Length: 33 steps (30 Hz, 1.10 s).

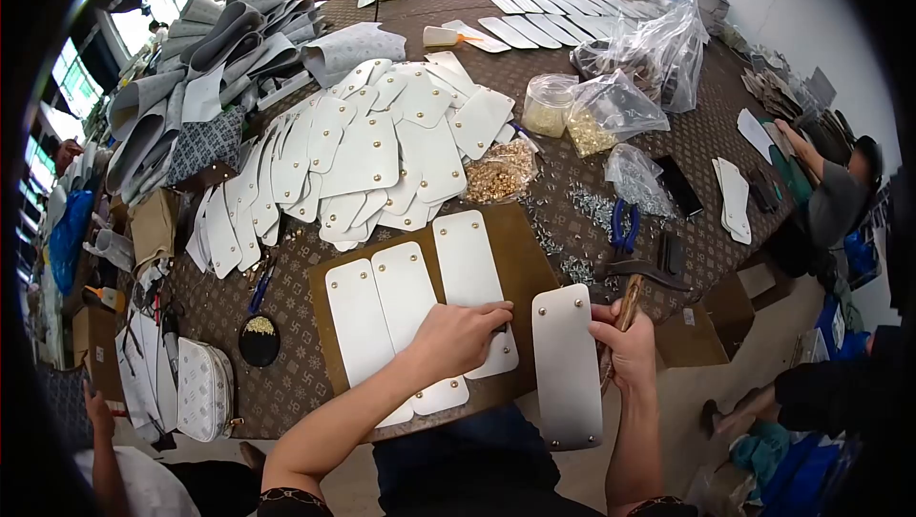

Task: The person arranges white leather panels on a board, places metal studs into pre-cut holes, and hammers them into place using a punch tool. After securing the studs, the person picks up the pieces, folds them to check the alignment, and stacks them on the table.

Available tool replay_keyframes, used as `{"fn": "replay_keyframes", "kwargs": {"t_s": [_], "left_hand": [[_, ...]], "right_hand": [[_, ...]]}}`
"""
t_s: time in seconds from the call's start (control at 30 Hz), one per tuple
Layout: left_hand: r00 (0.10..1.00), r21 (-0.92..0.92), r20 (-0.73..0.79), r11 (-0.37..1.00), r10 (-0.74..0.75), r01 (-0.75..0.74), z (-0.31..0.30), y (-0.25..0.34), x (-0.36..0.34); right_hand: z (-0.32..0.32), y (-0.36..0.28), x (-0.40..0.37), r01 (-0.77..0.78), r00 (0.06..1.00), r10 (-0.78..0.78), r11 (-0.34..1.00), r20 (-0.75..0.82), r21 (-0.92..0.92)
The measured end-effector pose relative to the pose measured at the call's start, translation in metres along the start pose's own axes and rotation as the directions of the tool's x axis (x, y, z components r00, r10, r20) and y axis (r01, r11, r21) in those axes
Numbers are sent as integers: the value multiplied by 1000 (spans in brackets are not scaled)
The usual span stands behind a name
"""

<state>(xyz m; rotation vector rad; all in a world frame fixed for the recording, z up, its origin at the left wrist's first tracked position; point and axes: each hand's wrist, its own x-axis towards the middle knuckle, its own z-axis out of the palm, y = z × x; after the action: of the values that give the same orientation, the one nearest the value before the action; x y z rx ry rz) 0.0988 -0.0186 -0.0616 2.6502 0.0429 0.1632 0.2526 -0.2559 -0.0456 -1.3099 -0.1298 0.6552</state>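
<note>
My left hand [463, 338] rests on a white strap-shaped panel [468, 259] with metal studs at its corners. Its fingers are closed together near the panel's right edge, by a small dark thing I cannot make out. My right hand [625, 350] grips the wooden handle of a hammer [630, 299], head pointing away from me. Against the same hand a studded white panel [568, 364] is held, hanging past the board's edge. Two more white panels [351, 326] lie side by side on the brown board [515, 245], partly under my left forearm.
A large heap of white panels [367, 150] lies beyond the board. Gold studs [501, 172], loose silver fasteners [592, 207], blue-handled pliers [625, 224] and a phone [677, 185] lie to its right. A black dish [259, 341] and white pouch [203, 390] are at left. Other people sit around.
</note>
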Motion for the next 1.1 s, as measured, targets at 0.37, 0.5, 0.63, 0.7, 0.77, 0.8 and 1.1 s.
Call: {"fn": "replay_keyframes", "kwargs": {"t_s": [0.37, 0.5, 0.63, 0.7, 0.77, 0.8, 1.1], "left_hand": [[963, -474, -103, 863, -251, 174, -21, -2, -20], [922, -776, -212, 629, -323, 42, -5, -1, 16], [907, -964, -173, 256, -384, -76, 15, 15, 44], [908, -943, -185, 328, -377, -56, 25, 17, 48], [906, -914, -202, 403, -371, -38, 33, 14, 51], [911, -914, -192, 404, -364, -31, 37, 12, 52], [933, -801, -209, 599, -293, 8, 38, 13, 55]], "right_hand": [[43, 22, 30, 109, 994, -106, 827, 37, -551], [43, 33, 30, 230, 956, -282, 544, 83, -807], [44, 36, 32, 250, 946, -308, 505, 98, -826], [45, 35, 31, 228, 952, -295, 507, 81, -831], [48, 32, 30, 213, 956, -283, 510, 71, -833], [50, 29, 30, 178, 970, -235, 528, 58, -830], [39, 22, 29, 204, 973, -215, 606, 88, -769]]}}
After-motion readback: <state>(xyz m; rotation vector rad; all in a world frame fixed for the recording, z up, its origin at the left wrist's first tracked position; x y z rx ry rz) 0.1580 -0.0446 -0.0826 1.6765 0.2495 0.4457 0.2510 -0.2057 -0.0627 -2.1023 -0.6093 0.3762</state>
